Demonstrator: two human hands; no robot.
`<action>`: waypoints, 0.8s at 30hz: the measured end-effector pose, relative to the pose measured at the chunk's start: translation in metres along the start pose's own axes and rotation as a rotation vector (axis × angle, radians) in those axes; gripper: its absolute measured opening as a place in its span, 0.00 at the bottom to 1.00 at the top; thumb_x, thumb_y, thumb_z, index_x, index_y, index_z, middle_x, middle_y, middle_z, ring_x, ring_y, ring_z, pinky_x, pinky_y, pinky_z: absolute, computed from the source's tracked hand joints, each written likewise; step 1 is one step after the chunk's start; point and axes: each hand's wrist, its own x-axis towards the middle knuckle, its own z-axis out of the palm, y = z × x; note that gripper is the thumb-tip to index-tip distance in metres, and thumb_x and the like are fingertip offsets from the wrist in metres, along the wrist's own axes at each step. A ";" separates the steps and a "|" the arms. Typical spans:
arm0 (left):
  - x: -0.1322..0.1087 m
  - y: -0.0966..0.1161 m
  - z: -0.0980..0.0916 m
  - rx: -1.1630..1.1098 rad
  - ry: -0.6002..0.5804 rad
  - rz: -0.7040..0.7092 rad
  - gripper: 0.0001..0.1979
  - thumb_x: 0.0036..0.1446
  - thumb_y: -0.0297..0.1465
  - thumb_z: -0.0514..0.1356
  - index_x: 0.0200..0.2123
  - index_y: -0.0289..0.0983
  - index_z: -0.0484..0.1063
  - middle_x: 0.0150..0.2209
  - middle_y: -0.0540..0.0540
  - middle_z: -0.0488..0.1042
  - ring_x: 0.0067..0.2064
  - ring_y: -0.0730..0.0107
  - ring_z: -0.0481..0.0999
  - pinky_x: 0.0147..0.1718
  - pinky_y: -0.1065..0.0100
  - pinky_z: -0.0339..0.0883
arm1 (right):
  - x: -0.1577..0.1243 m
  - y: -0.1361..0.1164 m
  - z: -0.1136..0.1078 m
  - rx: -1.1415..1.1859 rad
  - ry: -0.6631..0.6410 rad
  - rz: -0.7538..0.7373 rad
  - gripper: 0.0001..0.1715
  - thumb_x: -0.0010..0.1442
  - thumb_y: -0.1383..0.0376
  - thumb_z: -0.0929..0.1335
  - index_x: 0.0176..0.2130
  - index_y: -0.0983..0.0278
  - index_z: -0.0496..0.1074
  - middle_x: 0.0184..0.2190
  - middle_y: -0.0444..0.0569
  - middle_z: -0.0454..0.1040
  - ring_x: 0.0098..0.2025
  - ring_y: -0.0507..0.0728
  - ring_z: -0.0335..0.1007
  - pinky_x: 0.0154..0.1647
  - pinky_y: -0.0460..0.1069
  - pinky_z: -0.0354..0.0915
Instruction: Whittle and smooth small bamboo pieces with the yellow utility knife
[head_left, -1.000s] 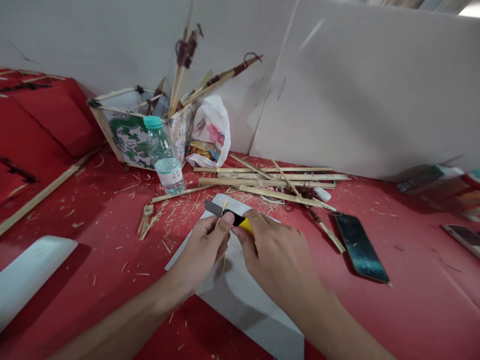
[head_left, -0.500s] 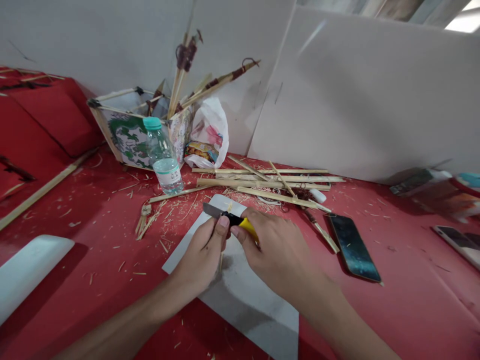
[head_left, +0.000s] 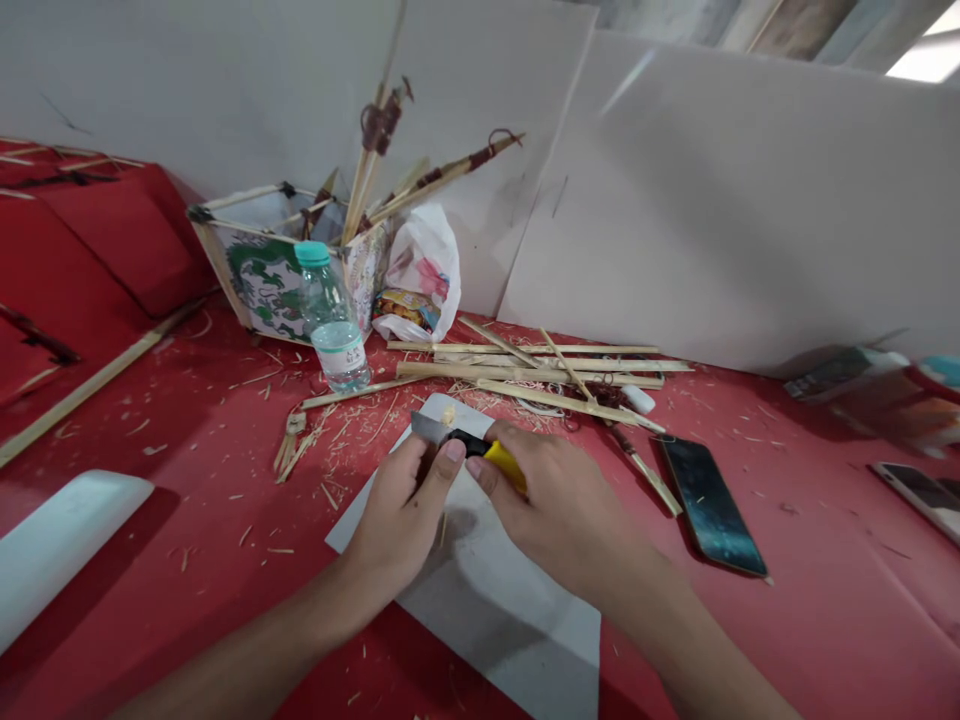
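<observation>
My right hand is closed round the yellow and black handle of a utility knife. Its grey blade points left, across the top of my left hand. That hand is closed too, with its thumb against the black front part of the knife. A thin bamboo strip sticks out below the left fingers; most of it is hidden by the hand. Pale shavings gather just beyond the blade. Beneath both hands lies a light grey board on the red table.
Several bamboo strips lie behind the board. A water bottle stands by a painted box holding wrapped sticks, beside a white plastic bag. On the right is a phone. Shavings litter the red table.
The view has shifted slightly, so the scene sits a little lower. Both hands and the knife have moved only slightly, keeping the same grip.
</observation>
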 end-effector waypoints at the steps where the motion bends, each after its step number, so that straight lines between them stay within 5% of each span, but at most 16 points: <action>1: 0.000 0.000 0.000 0.013 0.013 -0.009 0.19 0.64 0.47 0.57 0.30 0.38 0.68 0.27 0.52 0.65 0.29 0.73 0.63 0.27 0.72 0.57 | 0.000 0.001 0.001 0.001 0.010 -0.011 0.10 0.69 0.59 0.63 0.41 0.62 0.69 0.30 0.47 0.76 0.30 0.56 0.69 0.27 0.49 0.49; 16: 0.006 -0.005 0.002 -0.286 -0.061 -0.170 0.24 0.61 0.51 0.58 0.25 0.39 0.58 0.20 0.57 0.47 0.21 0.79 0.44 0.18 0.72 0.40 | -0.006 -0.012 0.022 -0.227 0.285 -0.006 0.12 0.69 0.58 0.62 0.40 0.62 0.69 0.31 0.47 0.78 0.25 0.57 0.70 0.25 0.51 0.43; 24: 0.003 0.002 0.001 -0.081 -0.040 -0.049 0.19 0.63 0.48 0.57 0.29 0.38 0.64 0.25 0.53 0.61 0.27 0.75 0.59 0.24 0.72 0.52 | -0.002 -0.006 0.006 -0.109 0.021 0.013 0.13 0.70 0.59 0.60 0.38 0.62 0.68 0.26 0.46 0.74 0.24 0.54 0.63 0.24 0.50 0.42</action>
